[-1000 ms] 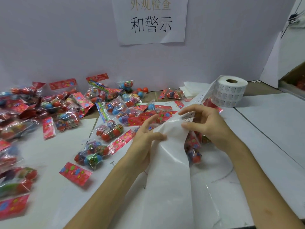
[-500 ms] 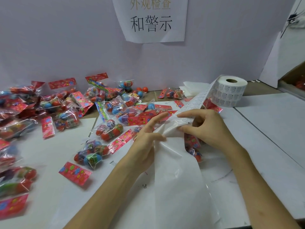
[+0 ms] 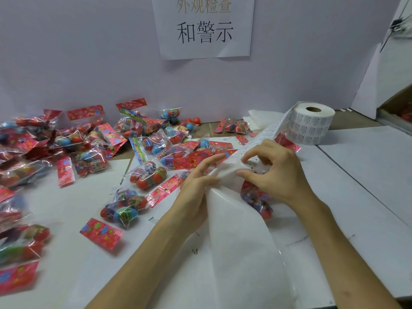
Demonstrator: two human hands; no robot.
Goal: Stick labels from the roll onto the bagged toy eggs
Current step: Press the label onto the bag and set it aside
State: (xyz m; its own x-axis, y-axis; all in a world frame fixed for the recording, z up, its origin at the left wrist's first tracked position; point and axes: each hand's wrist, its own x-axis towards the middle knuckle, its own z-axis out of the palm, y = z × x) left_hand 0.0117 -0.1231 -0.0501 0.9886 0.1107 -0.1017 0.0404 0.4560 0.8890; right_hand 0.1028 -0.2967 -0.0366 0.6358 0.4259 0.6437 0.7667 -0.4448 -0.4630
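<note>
Near the middle of the white desk (image 3: 356, 175), both hands meet on the white paper strip of printed labels (image 3: 268, 130) that runs down from the fat white label roll (image 3: 312, 126) standing on end at the back right. The right hand (image 3: 276, 175) has its fingers curled, with thumb and forefinger nipping the strip where the printing ends. The left hand (image 3: 196, 184) pinches the strip's edge just beside it, thumb on top and forefinger stretched towards the right hand. Below the hands, the bare glossy backing paper (image 3: 240, 241) hangs wide towards the camera. Under the right hand, partly hidden by the paper, a clear bag of red and blue toy eggs (image 3: 256, 198) lies on the desk. Many more bags with red flowered header cards (image 3: 89, 152) lie heaped across the left and back of the desk, and one bag (image 3: 123, 208) sits near the left forearm. A white paper sign with black characters (image 3: 204, 27) hangs on the pale wall (image 3: 89, 52) behind
</note>
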